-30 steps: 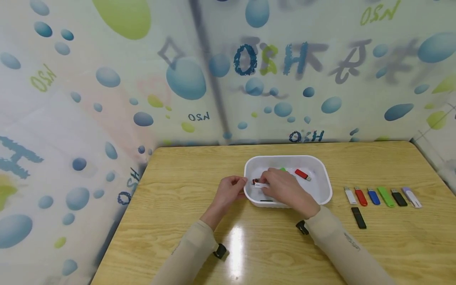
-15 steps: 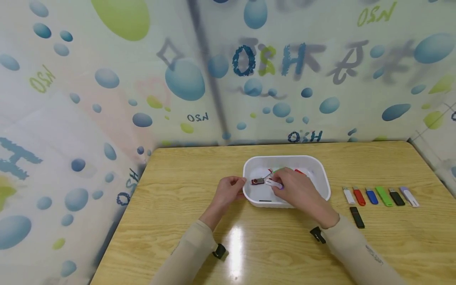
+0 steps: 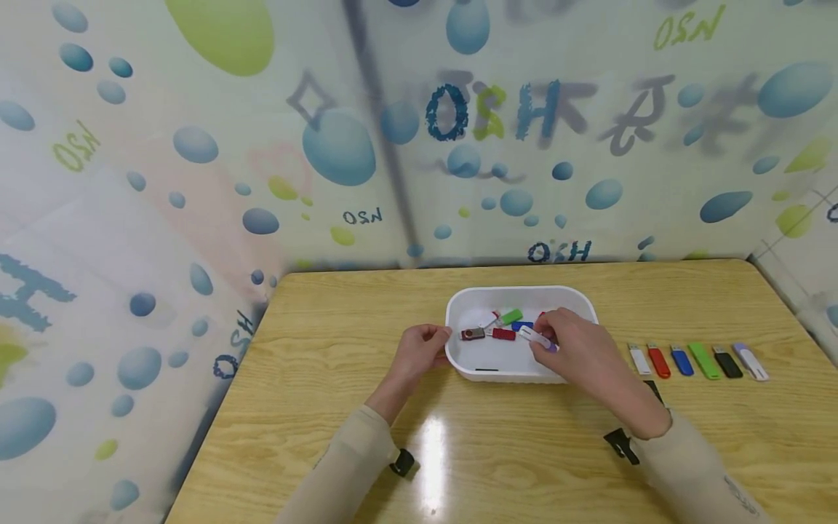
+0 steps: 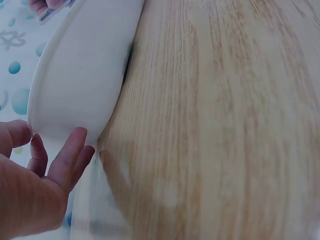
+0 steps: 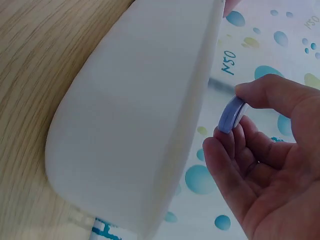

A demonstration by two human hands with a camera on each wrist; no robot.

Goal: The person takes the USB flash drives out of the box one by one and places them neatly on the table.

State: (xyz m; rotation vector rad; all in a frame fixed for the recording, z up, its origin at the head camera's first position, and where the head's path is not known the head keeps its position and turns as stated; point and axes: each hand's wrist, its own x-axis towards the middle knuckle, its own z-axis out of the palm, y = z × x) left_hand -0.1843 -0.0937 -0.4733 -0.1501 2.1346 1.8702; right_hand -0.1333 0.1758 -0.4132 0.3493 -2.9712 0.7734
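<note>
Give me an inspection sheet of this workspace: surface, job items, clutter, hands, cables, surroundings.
Surface: wood-grain table, with bright glare.
Job items: white plastic bin holding a green USB stick, a dark red USB stick and others; right of it, a row of six USB sticks, with a black USB stick nearer the person, partly hidden.
Clutter: nothing seen.
Hands: left hand pinches the bin's rim; right hand pinches a white-and-purple USB stick over the bin.
Cables: nothing seen.
Surroundings: backdrop printed with blue and green drops and lettering.

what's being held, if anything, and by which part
The right hand pinches a white-purple USB stick by its purple end; the left hand holds the white bin by its rim.
</note>
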